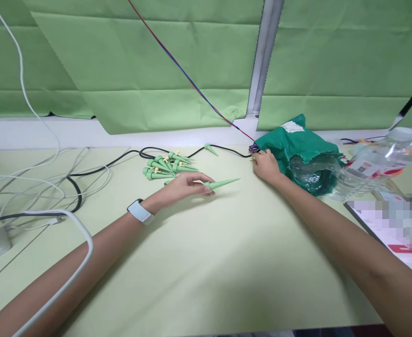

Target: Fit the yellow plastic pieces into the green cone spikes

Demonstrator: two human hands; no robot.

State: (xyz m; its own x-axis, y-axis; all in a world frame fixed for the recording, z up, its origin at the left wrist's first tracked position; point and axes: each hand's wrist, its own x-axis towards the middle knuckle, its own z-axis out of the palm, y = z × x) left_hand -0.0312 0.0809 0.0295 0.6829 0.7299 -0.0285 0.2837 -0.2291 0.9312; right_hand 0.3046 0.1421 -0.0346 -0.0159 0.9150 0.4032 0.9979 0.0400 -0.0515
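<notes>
My left hand (192,185) holds a green plant-watering spike (223,183) by its wide end, between thumb and fingers, with the tip pointing right. Beyond that hand lies a pile of similar green spikes (160,167), several with small yellow valves. One loose spike (211,150) rests apart, near the wall. My right hand (266,166) is closed at the left side of a green plastic bag (300,140). A small yellow valve (253,159) shows at its fingertips; the rest of the grip is hidden.
Clear plastic bottles (378,159) and a flat printed item (388,234) are at the right. White and black cables (76,187) tangle at the left, and one white cable crosses over my left forearm. Red and blue wires (195,86) hang before the green wall covering.
</notes>
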